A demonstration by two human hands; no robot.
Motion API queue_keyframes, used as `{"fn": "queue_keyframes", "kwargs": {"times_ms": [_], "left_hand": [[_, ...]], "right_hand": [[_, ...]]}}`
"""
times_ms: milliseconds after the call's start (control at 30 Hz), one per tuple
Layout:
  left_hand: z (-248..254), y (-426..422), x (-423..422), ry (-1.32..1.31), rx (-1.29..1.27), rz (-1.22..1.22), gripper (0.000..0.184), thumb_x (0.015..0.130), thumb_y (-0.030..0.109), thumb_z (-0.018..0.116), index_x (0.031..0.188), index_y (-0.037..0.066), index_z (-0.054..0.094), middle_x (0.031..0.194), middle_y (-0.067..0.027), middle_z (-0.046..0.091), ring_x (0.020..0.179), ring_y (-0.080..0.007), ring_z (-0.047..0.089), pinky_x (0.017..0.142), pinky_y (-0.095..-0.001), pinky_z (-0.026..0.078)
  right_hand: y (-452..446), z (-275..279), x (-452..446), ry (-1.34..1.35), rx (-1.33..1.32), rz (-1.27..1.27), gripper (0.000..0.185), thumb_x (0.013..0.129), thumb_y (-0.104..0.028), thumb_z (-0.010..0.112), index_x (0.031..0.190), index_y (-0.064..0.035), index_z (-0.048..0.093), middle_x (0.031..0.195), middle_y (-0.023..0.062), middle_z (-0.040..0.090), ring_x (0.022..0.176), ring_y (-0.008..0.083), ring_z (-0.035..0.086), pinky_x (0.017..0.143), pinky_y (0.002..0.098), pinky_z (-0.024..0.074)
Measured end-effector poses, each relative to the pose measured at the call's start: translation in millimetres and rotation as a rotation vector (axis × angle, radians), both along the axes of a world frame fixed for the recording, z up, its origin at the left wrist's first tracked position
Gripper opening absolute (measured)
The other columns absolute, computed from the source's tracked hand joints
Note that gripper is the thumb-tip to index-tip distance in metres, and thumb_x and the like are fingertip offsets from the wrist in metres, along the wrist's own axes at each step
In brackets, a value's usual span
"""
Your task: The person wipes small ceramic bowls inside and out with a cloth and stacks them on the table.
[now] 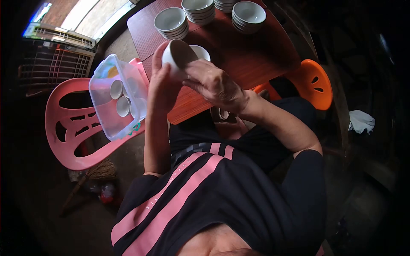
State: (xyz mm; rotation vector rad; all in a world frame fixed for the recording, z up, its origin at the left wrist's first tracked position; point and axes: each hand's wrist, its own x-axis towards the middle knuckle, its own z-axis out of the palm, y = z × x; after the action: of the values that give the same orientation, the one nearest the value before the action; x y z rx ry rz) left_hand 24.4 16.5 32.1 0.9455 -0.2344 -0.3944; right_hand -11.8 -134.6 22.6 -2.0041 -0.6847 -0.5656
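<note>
A white bowl (170,57), tilted on its side with its opening toward the right, is held above the near part of the table. My left hand (159,70) is closed around its outer side, thumb on the wall. My right hand (215,85) is closed at the bowl's rim, its fingertips partly hidden at the opening. Just behind the held bowl, another white bowl (200,52) stands on the table, partly covered by my hands. Farther back are stacks of white bowls: one at left (171,23), one in the middle (198,10) and one at right (248,17).
The reddish-brown table (256,55) lies in front of me. A clear plastic bin (102,104) holding several small white bowls (123,106) rests on a pink chair (64,147) at left. An orange chair (318,87) stands at right. A straw broom (102,170) lies on the floor.
</note>
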Motion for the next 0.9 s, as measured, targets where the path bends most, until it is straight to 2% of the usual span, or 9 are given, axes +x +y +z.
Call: {"fn": "queue_keyframes", "kwargs": {"times_ms": [133, 167, 267, 400, 533, 600, 733, 833, 900], "left_hand": [[-35, 0, -2, -0.055, 0.066, 0.052, 0.06, 0.092, 0.046, 0.045, 0.133, 0.004, 0.035, 0.127, -0.0104, 0.045, 0.115, -0.0184, 0.045, 0.094, -0.0299, 0.039], [-32, -2, 1, 0.086, 0.096, 0.148, 0.061, 0.092, 0.052, 0.038, 0.125, 0.002, 0.044, 0.106, -0.0098, 0.058, 0.093, -0.0164, 0.058, 0.076, -0.0268, 0.048], [-17, 14, 12, 0.287, 0.295, 0.038, 0.056, 0.092, 0.055, 0.032, 0.11, 0.007, 0.053, 0.062, -0.0039, 0.054, 0.043, -0.0147, 0.05, 0.033, -0.0251, 0.035], [-1, 15, 11, 0.06, 0.326, -0.078, 0.06, 0.09, 0.052, 0.041, 0.129, 0.008, 0.038, 0.083, -0.0073, 0.057, 0.057, -0.0141, 0.055, 0.042, -0.0238, 0.042], [-16, -6, 2, -0.327, 0.379, 0.119, 0.059, 0.082, 0.032, 0.058, 0.131, 0.007, 0.036, 0.108, -0.0096, 0.051, 0.089, -0.0147, 0.054, 0.073, -0.0271, 0.045], [-23, -9, 3, -0.266, 0.242, 0.202, 0.054, 0.083, 0.036, 0.055, 0.126, 0.004, 0.043, 0.111, -0.0081, 0.052, 0.102, -0.0163, 0.05, 0.09, -0.0281, 0.039], [-7, 7, 7, 0.21, 0.144, 0.062, 0.059, 0.086, 0.056, 0.046, 0.112, 0.003, 0.053, 0.098, -0.0091, 0.061, 0.087, -0.0145, 0.059, 0.073, -0.0307, 0.049], [-33, 47, 40, 0.191, -0.033, -0.595, 0.068, 0.082, 0.062, 0.049, 0.116, 0.003, 0.052, 0.098, -0.0089, 0.06, 0.086, -0.0119, 0.058, 0.068, -0.0252, 0.049], [-6, 14, 8, -0.005, 0.252, -0.042, 0.074, 0.077, 0.058, 0.058, 0.125, 0.003, 0.044, 0.108, -0.0086, 0.055, 0.095, -0.0137, 0.055, 0.075, -0.0268, 0.047]], "right_hand": [[10, 19, -16, 0.093, 0.086, 0.051, 0.03, 0.08, -0.005, 0.058, 0.108, 0.0049, 0.053, 0.102, 0.022, 0.052, 0.092, 0.0359, 0.055, 0.084, 0.0392, 0.0462], [12, 14, -17, -0.004, -0.059, 0.047, 0.029, 0.08, -0.005, 0.058, 0.107, 0.0043, 0.054, 0.102, 0.0207, 0.053, 0.093, 0.0347, 0.055, 0.084, 0.039, 0.0461], [7, 0, -14, -0.18, -0.367, 0.007, 0.026, 0.081, -0.008, 0.055, 0.105, 0.0008, 0.057, 0.101, 0.0162, 0.055, 0.094, 0.0299, 0.055, 0.085, 0.0379, 0.0466], [2, 5, -6, -0.203, -0.39, -0.004, 0.019, 0.082, -0.009, 0.054, 0.098, -0.0011, 0.059, 0.096, 0.0147, 0.055, 0.088, 0.0309, 0.056, 0.079, 0.0372, 0.048], [2, 20, -9, 0.596, 0.249, 0.082, 0.013, 0.079, -0.002, 0.058, 0.089, 0.004, 0.051, 0.089, 0.0202, 0.051, 0.087, 0.0405, 0.053, 0.072, 0.042, 0.0462], [8, 18, -15, 0.348, 0.15, 0.099, 0.018, 0.079, -0.002, 0.058, 0.095, 0.0036, 0.052, 0.091, 0.0189, 0.051, 0.089, 0.04, 0.053, 0.077, 0.0421, 0.0462], [6, 9, -6, -0.167, -0.354, 0.038, 0.029, 0.079, -0.009, 0.059, 0.107, -0.0024, 0.057, 0.094, 0.0138, 0.054, 0.091, 0.0305, 0.055, 0.082, 0.0391, 0.0466], [3, 7, -3, -0.198, -0.379, -0.003, 0.028, 0.079, -0.013, 0.06, 0.106, -0.0043, 0.058, 0.093, 0.0121, 0.055, 0.089, 0.0279, 0.056, 0.077, 0.0366, 0.0484], [3, 9, -3, -0.189, -0.37, -0.016, 0.027, 0.079, -0.013, 0.06, 0.105, -0.0034, 0.058, 0.092, 0.0124, 0.055, 0.088, 0.0289, 0.056, 0.076, 0.0366, 0.0487]]}}
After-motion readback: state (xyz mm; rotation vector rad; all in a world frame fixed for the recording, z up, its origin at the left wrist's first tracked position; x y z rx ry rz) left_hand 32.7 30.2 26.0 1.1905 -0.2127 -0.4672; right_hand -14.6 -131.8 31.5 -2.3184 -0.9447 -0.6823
